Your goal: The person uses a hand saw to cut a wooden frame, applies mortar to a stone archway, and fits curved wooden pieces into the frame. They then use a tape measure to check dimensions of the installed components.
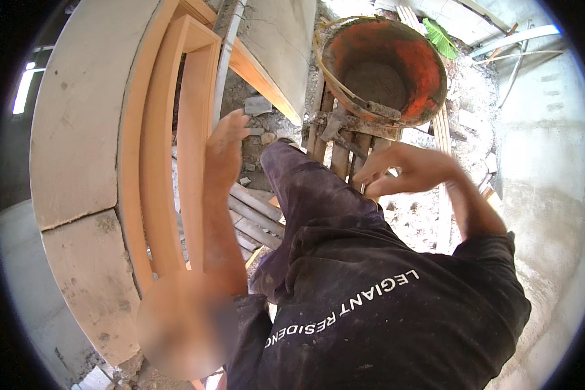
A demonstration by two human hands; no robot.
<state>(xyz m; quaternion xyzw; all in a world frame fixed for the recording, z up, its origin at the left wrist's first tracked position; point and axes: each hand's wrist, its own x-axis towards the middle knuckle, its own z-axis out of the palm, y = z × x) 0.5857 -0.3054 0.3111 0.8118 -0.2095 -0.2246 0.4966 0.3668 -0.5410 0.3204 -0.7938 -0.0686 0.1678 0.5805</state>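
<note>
My left hand (226,148) is raised beside the inner edge of a light-brown wooden frame (195,117). Its fingers are loosely stretched and hold nothing I can see; whether they touch the wood I cannot tell. Over my thigh, my right hand (403,170) is curled, thumb and fingertips close together in a pinch, slightly blurred. What sits between those fingertips is too small to make out. Just past them lies a hammer (337,125) on a rough wooden stand (377,132). On the stand rests a large orange-red bucket (432,75) crusted with mortar, grey mix at its bottom.
A pale wall block (78,143) borders the wooden frame on the left. Grey planks (257,211) and rubble (259,106) lie on the ground beyond my left arm. At the right stands a plastered wall (539,149). A green leaf (439,39) lies behind the bucket.
</note>
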